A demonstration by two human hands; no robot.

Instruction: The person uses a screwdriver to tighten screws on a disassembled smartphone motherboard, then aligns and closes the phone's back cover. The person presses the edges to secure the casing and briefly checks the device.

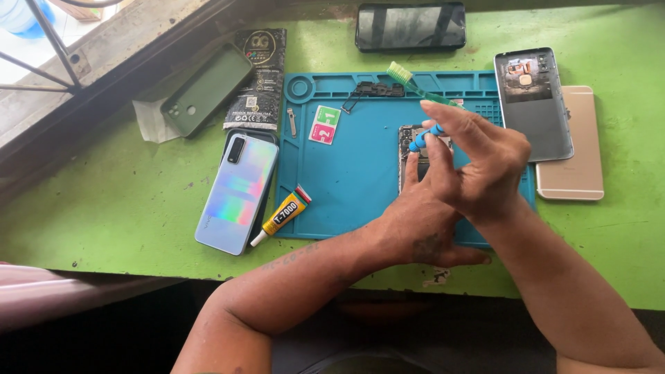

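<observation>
Head view of a green table [104, 201] bearing a blue work mat [346, 180]. The right hand [485, 166] pinches a small blue-handled screwdriver [424, 137] between thumb and fingertips, its tip set down on an opened phone [409, 149] that lies on the mat's right half. The left hand [415, 221] rests flat on the mat just below, forefinger stretched onto the phone's lower part, gripping nothing. Both hands cover most of the phone; only its upper left corner and a strip of circuitry show, and the screwdriver's tip cannot be made out.

A green toothbrush [409, 82] lies behind the right hand, its handle partly hidden. A black bracket part [374, 88] and a small card [325, 125] sit in the mat's upper area, with bare mat to the left of the hands. A glue tube [280, 216] crosses the mat's left edge, beside an iridescent back cover [237, 190]. Well left lie a green case [206, 88] and a black packet [258, 79]. A dark phone [410, 26] lies at the far edge; a grey phone back [532, 104] overlaps a gold phone [575, 145] off the mat's right side. Both forearms are cut off by the bottom border.
</observation>
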